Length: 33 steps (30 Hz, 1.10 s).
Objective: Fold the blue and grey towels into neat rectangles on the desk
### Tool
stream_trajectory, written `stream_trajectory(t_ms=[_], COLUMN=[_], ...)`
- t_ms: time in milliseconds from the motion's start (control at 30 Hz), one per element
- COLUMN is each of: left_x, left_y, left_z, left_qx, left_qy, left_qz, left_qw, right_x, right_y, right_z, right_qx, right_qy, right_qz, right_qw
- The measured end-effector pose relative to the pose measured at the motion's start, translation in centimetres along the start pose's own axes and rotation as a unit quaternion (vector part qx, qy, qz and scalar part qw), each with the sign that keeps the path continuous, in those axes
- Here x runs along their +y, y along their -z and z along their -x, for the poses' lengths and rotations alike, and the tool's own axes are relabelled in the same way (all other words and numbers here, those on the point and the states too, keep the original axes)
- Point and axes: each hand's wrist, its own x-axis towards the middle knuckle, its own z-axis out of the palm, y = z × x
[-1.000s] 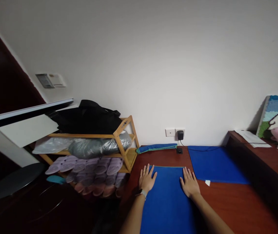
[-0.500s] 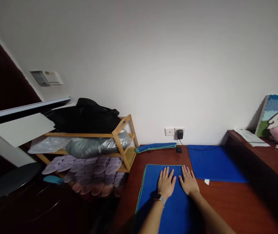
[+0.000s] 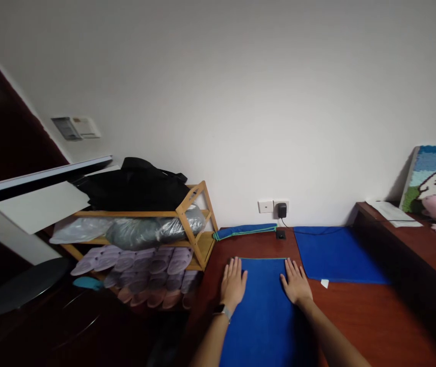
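A blue cloth with green edging (image 3: 264, 306) lies folded flat on the reddish-brown desk in front of me. My left hand (image 3: 234, 281) rests flat on its far left corner, fingers stretched forward, a watch (image 3: 222, 310) on the wrist. On the far right corner lies my right hand (image 3: 296, 281), palm down with its fingers spread. Both hands hold nothing. The left edge of the cloth is largely covered by my left hand and forearm.
A second blue cloth (image 3: 336, 255) lies flat at the back right, a small white tag at its front edge. Along the wall is a narrow folded blue cloth (image 3: 245, 231). A wooden shoe rack (image 3: 198, 224) stands left; a raised ledge (image 3: 432, 244) borders the right.
My left hand has slid left across the cloth, from its middle to the left edge. My right hand has stayed in place.
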Motion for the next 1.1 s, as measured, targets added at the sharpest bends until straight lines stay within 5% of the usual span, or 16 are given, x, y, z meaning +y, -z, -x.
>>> stream_trajectory(t_ms=[133, 233, 333, 500, 600, 700, 833, 967, 1100], left_x=[8.2, 11.1, 9.0, -0.1, -3.1, -2.1, 2.6, 5.4, 6.0], left_y=[-1.8, -3.2, -3.4, -0.7, 0.8, 0.7, -0.9, -1.3, -0.2], left_z=[-0.3, -0.4, -0.9, -2.2, -2.1, 0.1, 5.2, 8.5, 8.7], left_qx=[0.014, -0.011, -0.032, -0.08, -0.088, -0.038, 0.022, -0.006, -0.034], left_qy=[-0.099, -0.106, -0.086, 0.015, 0.025, 0.018, -0.05, -0.074, -0.07], left_qz=[0.055, 0.084, 0.077, 0.022, 0.008, 0.01, 0.028, 0.042, 0.056], left_qw=[0.994, 0.991, 0.993, 0.996, 0.996, 0.999, 0.998, 0.996, 0.995], right_x=[0.2, 0.3, 0.4, 0.3, 0.3, 0.3, 0.1, -0.5, -1.3], right_y=[-0.2, -0.4, -0.5, -0.3, -0.4, -0.5, 0.3, 1.2, 0.2], right_z=[-0.1, -0.2, -0.2, -0.1, -0.1, -0.2, -0.2, 1.7, 5.8], right_qx=[0.002, 0.0, 0.006, 0.007, 0.006, 0.01, 0.003, 0.036, 0.036], right_qy=[0.008, 0.013, 0.01, 0.009, 0.008, 0.006, 0.008, 0.001, -0.01], right_qz=[0.004, 0.007, 0.004, -0.006, -0.007, -0.01, -0.019, -0.016, -0.012], right_qw=[1.0, 1.0, 1.0, 1.0, 1.0, 1.0, 1.0, 0.999, 0.999])
